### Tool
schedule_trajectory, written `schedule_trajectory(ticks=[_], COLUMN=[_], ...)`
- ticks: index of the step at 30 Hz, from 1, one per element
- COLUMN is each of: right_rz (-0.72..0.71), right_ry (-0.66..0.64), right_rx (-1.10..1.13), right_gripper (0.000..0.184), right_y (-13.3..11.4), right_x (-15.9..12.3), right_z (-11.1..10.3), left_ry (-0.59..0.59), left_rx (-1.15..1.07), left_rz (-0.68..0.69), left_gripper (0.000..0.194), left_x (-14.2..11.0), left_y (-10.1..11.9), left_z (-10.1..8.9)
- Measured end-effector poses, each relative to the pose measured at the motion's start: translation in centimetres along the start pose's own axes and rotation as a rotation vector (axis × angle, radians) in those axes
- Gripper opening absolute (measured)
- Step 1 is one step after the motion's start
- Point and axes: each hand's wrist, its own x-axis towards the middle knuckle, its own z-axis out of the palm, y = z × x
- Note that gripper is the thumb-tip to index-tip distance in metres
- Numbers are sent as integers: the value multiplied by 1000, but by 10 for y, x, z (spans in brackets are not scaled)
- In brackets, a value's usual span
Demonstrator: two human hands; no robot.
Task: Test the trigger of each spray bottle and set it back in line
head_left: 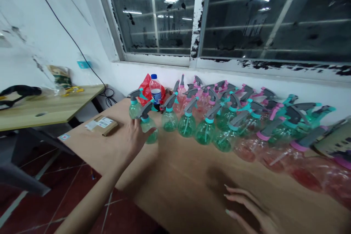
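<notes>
My left hand (136,135) reaches out over the wooden table (175,182) and wraps round a green spray bottle (148,126) with a grey trigger and teal collar, at the left end of the bottle group. My right hand (249,208) lies flat on the table near the front edge, fingers stretched out and holding nothing. A long row of green spray bottles (192,122) stands behind, with pink spray bottles (260,142) further back and to the right.
A water bottle with a blue cap (155,91) and a red bag (145,86) stand by the wall. A small cardboard box (102,124) lies at the table's left corner. A second desk (46,108) stands to the left. A dark window runs above.
</notes>
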Motion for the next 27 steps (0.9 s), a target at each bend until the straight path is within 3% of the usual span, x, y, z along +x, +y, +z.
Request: schedule_trajectory(ticks=[6,11,20,27], right_rz=[63,73,115,114], right_ry=[-78,-92,-81,-43], right_rx=[106,190,221,283], right_gripper=[26,35,103,88], right_y=[-6,-2,15,30], right_x=[10,17,11,-3], right_z=[0,1,-3,-13], left_ry=[-42,-90,-251,-346], left_rx=[-120,-210,-323,-415], left_rz=[50,151,328,337], left_gripper=[50,46,49,57], left_x=[-72,-106,-149,-167], left_y=[25,72,178,214], left_z=[-2,-2,1,11])
